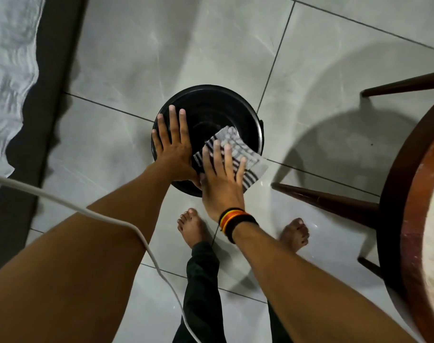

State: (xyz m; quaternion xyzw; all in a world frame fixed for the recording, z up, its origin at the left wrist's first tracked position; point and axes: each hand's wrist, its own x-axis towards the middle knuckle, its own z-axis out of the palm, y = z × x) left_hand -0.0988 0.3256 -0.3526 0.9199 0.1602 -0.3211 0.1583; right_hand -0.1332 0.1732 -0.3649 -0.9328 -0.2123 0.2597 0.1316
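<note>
A black round bucket (235, 105) stands on the grey tiled floor in front of my bare feet. My left hand (172, 147) is held above its left rim with the fingers straight and spread, holding nothing. My right hand (223, 174), with striped bands at the wrist, lies with straight fingers on a folded grey and black striped cloth (245, 154) above the bucket's right side. The cloth sticks out past my fingers over the rim. Whether my thumbs hold the cloth from below is hidden.
A round wooden table (406, 184) with dark slanted legs (329, 201) stands close on the right. A white cable (92, 214) runs across my left forearm. A dark strip and a pale rumpled sheet (10, 70) lie along the left edge.
</note>
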